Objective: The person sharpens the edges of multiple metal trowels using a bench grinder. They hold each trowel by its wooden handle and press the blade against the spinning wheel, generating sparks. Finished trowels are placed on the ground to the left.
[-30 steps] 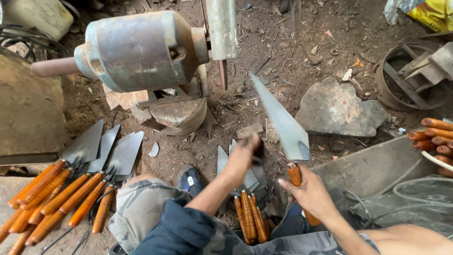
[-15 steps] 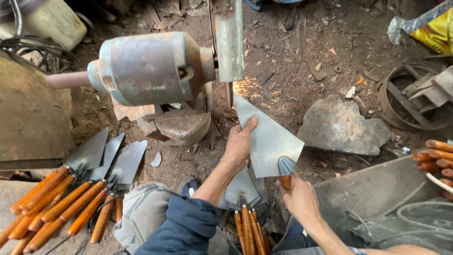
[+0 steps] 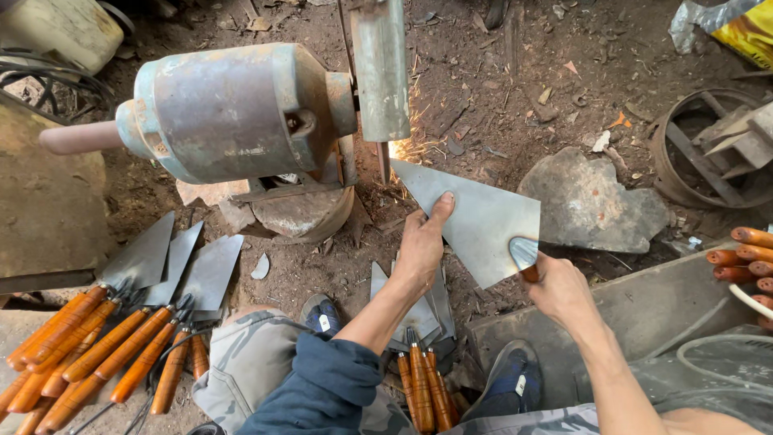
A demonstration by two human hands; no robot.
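Observation:
My right hand [image 3: 560, 286] grips the wooden handle of a triangular steel trowel [image 3: 483, 219]. My left hand [image 3: 423, 242] presses flat on the blade, fingers spread. The blade's pointed tip touches the spinning grinding wheel [image 3: 380, 68] of a grey bench grinder motor [image 3: 233, 113], and sparks [image 3: 415, 137] fly from the contact point. Between my feet lies a small stack of trowels [image 3: 419, 346] with orange wooden handles.
A row of several finished trowels [image 3: 137, 322] lies at the left. More orange handles [image 3: 745, 254] stick in from the right. A flat rock [image 3: 588, 201] and a rusty round metal part [image 3: 713, 149] sit on the dirt floor. My shoes [image 3: 322, 314] flank the stack.
The trowel came down from an upright hold to lie flat against the wheel. My left hand left the stack and moved onto the blade. Sparks now fly.

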